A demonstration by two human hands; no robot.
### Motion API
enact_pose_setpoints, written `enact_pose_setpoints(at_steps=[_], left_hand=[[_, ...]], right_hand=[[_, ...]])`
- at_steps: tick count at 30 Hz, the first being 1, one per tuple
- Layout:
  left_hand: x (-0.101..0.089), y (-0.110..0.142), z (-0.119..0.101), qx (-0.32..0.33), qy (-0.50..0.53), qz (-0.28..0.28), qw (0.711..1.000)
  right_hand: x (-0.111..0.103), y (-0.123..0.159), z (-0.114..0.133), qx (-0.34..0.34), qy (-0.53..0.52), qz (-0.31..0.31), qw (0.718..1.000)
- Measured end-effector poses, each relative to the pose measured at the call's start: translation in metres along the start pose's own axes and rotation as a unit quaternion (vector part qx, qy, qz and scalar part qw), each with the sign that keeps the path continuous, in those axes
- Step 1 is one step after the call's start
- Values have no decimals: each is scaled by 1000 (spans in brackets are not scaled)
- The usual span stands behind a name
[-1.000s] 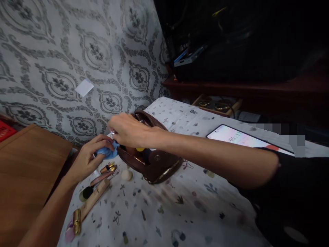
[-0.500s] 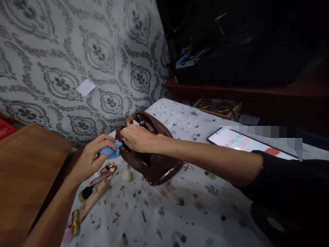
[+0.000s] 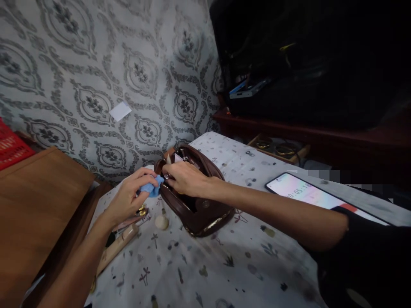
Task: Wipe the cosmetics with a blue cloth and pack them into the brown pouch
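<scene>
An unzipped brown bag (image 3: pixel 205 220) lies on the patterned white cloth with several items inside it. My right hand (image 3: pixel 184 177) reaches into its opening, fingers curled downward; whatever they grip is hidden. At the bag's left edge, my left hand (image 3: pixel 133 194) pinches a crumpled blue cloth (image 3: pixel 150 187) between thumb and fingers. A small round cream puff (image 3: pixel 162 222) rests in front of the bag. Below my left hand lie a beige tube (image 3: pixel 118 246) and several other cosmetics, partly covered by my forearm.
A phone (image 3: pixel 302 192) showing a running timer lies right of my right forearm. A wooden cabinet (image 3: pixel 41 205) stands at the left, with a red item (image 3: pixel 13 145) on top. Behind are a patterned wall (image 3: pixel 96 55), a dark screen (image 3: pixel 308 55) and an open drawer (image 3: pixel 279 149).
My right hand has moved from beside the blue cloth into the bag's opening. My left hand keeps hold of the cloth by the bag's edge. The view has shifted slightly.
</scene>
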State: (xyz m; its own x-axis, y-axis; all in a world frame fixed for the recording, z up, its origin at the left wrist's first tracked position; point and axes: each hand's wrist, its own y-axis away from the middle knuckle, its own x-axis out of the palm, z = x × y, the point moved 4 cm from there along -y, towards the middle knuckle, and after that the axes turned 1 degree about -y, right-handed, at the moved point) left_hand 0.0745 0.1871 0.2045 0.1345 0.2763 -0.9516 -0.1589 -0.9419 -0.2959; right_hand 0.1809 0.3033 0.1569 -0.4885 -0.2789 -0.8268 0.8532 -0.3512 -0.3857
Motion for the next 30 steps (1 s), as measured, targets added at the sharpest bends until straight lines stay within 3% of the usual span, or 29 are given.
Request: enact_pose_setpoints(at_steps=[4,10,17,20,25,30], left_hand=[[3,1,-1,10,6,-15,1000],[7,5,3,8,38,-26,999],[8,8,6,26,31,-23,999],[9,8,6,37,39,-28,998],[10,10,7,34,61,-38,997],[12,15,10,35,62,-35,997]], right_hand=[[-8,4,-2,-1,-10,-47,999],[-33,4,-11,44,-45,-63,996],[-62,4,-22,50,-54,-123,990],[-58,6,-21,57,-66,-121,989],[-44,8,-10,25,-124,-53,991],[-82,7,-15,29,-36,-128,991]])
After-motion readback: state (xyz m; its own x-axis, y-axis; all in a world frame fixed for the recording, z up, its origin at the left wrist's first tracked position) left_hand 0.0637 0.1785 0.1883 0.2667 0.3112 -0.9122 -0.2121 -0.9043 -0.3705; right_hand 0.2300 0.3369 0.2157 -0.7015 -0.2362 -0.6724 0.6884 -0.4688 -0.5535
